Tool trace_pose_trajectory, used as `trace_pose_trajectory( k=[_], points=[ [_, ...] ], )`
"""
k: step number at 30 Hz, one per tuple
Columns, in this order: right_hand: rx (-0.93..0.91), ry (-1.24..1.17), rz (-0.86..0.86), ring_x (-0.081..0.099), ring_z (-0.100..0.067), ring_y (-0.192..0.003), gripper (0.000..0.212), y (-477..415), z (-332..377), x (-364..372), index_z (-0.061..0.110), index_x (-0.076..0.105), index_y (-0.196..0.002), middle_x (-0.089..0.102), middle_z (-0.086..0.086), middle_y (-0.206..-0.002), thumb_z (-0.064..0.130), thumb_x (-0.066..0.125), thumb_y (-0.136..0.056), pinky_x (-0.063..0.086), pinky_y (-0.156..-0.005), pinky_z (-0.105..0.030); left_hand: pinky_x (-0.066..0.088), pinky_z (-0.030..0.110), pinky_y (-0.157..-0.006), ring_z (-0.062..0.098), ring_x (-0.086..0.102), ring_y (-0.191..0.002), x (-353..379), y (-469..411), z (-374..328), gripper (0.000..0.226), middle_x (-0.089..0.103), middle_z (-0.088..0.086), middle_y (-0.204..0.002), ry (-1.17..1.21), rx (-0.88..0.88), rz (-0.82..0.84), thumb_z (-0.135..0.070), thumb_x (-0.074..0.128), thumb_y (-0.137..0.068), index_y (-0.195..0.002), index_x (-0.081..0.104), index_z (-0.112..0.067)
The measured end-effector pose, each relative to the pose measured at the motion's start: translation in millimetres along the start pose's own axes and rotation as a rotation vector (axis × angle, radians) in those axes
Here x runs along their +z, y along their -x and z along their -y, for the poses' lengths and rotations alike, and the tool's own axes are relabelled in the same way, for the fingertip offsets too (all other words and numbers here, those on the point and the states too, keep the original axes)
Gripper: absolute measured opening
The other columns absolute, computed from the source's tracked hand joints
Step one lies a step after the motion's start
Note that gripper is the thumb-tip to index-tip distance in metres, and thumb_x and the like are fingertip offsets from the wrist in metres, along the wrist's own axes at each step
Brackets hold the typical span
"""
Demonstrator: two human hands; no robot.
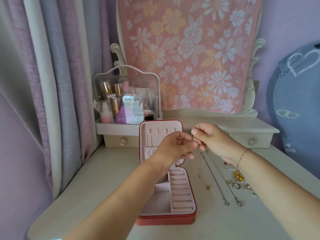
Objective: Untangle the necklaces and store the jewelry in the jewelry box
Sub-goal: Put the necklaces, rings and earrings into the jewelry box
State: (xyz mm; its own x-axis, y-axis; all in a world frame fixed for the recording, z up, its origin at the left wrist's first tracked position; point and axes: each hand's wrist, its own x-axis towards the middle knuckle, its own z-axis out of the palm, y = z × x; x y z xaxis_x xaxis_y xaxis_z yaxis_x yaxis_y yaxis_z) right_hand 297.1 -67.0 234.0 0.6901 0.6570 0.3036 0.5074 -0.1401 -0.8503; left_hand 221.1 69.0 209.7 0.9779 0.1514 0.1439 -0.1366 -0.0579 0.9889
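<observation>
Both the left hand (173, 148) and the right hand (213, 141) pinch thin silver necklaces (216, 179), whose chains trail down onto the white table (103, 187), just right of the open coral jewelry box (166, 220). Lilac curtains (52, 84) hang at far left.

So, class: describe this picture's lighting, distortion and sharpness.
Head view: soft, even light with faint shadows; wide-angle bending curves the curtain and table edges; glare veils the clear organizer; the thin chain pinched between left hand and right hand is too fine and blurred to trace.
</observation>
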Motion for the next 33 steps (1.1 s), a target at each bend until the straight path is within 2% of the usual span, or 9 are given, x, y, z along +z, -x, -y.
trace_pose_trajectory(
  k=[3, 5, 8, 11, 15, 20, 24, 27, 33],
  points=[
    [-0.018, -0.02, -0.007, 0.035, -0.009, -0.048, 0.018, -7, 10, -3, 0.012, 0.051, -0.083, 0.044, 0.007, -0.054, 0.009, 0.045, -0.1, 0.033, -0.056, -0.021, 0.053, 0.018, -0.065, 0.006, 0.058, -0.062, -11, -4, -10, 0.004, 0.064, -0.004, -0.072, -0.064, 0.034, -0.074, -0.008, 0.071, -0.086, -0.085, 0.067, -0.011],
    [-0.032, -0.037, 0.005, 0.035, -0.008, -0.048, 0.015, -13, 17, -4, 0.012, 0.053, -0.086, 0.043, 0.011, -0.051, 0.01, 0.047, -0.099, 0.034, -0.056, -0.019, 0.053, 0.016, -0.067, 0.002, 0.059, -0.065, -21, -6, -16, 0.01, 0.066, -0.006, -0.072, -0.104, 0.062, -0.131, -0.008, 0.072, -0.084, -0.078, 0.069, -0.015],
    [-0.028, -0.039, 0.026, 0.037, -0.007, -0.051, 0.009, -20, 23, -3, 0.013, 0.061, -0.09, 0.044, 0.009, -0.058, 0.017, 0.055, -0.096, 0.037, -0.06, -0.017, 0.052, 0.017, -0.069, 0.006, 0.058, -0.069, -38, -7, -28, 0.01, 0.068, -0.005, -0.074, -0.148, 0.099, -0.172, -0.011, 0.073, -0.084, -0.077, 0.072, -0.018],
    [-0.039, -0.03, -0.001, 0.038, -0.006, -0.051, 0.009, -27, 28, 2, 0.012, 0.066, -0.089, 0.045, 0.003, -0.062, 0.017, 0.06, -0.093, 0.038, -0.06, -0.018, 0.051, 0.017, -0.066, 0.006, 0.056, -0.064, -54, -9, -35, 0.016, 0.067, -0.011, -0.062, -0.155, 0.145, -0.258, -0.01, 0.072, -0.085, -0.074, 0.072, -0.021],
    [-0.064, -0.002, -0.081, 0.04, 0.0, -0.044, 0.01, -39, 32, 15, 0.012, 0.068, -0.084, 0.047, 0.014, -0.049, 0.015, 0.062, -0.092, 0.037, -0.052, -0.011, 0.048, 0.01, -0.06, 0.002, 0.053, -0.053, -71, -11, -34, 0.015, 0.064, -0.01, -0.061, -0.172, 0.192, -0.468, -0.015, 0.073, -0.085, -0.071, 0.072, -0.022],
    [-0.013, 0.028, -0.143, 0.047, -0.008, -0.055, 0.01, -55, 16, 43, 0.012, 0.07, -0.08, 0.054, 0.005, -0.061, 0.02, 0.07, -0.086, 0.04, -0.058, -0.021, 0.04, 0.008, -0.053, -0.003, 0.048, -0.05, -78, -12, -6, 0.015, 0.061, -0.008, -0.06, -0.251, 0.221, -0.657, -0.02, 0.074, -0.084, -0.07, 0.07, -0.023],
    [0.062, 0.139, -0.199, 0.056, -0.009, -0.065, 0.012, -66, -4, 61, 0.018, 0.069, -0.072, 0.062, 0.006, -0.069, 0.025, 0.076, -0.079, 0.043, -0.063, -0.023, 0.033, 0.007, -0.048, 0.0, 0.045, -0.047, -80, -17, 16, 0.014, 0.056, -0.007, -0.056, -0.316, 0.226, -0.814, -0.019, 0.076, -0.083, -0.072, 0.069, -0.013],
    [0.098, 0.271, -0.322, 0.062, -0.015, -0.077, 0.018, -71, -13, 71, 0.027, 0.062, -0.067, 0.063, 0.008, -0.073, 0.029, 0.073, -0.081, 0.048, -0.069, -0.027, 0.033, 0.017, -0.05, 0.005, 0.041, -0.049, -79, -21, 25, 0.014, 0.049, -0.007, -0.054, -0.336, 0.185, -0.906, -0.022, 0.077, -0.082, -0.076, 0.07, -0.011],
    [0.148, 0.496, -0.545, 0.063, -0.025, -0.083, 0.017, -75, -16, 94, 0.018, 0.063, -0.083, 0.069, 0.0, -0.083, 0.034, 0.061, -0.089, 0.046, -0.065, -0.029, 0.04, 0.024, -0.055, 0.013, 0.056, -0.061, -63, -29, 29, 0.013, 0.055, -0.012, -0.061, -0.368, 0.107, -1.021, -0.025, 0.073, -0.082, -0.074, 0.064, -0.021]
  ],
)
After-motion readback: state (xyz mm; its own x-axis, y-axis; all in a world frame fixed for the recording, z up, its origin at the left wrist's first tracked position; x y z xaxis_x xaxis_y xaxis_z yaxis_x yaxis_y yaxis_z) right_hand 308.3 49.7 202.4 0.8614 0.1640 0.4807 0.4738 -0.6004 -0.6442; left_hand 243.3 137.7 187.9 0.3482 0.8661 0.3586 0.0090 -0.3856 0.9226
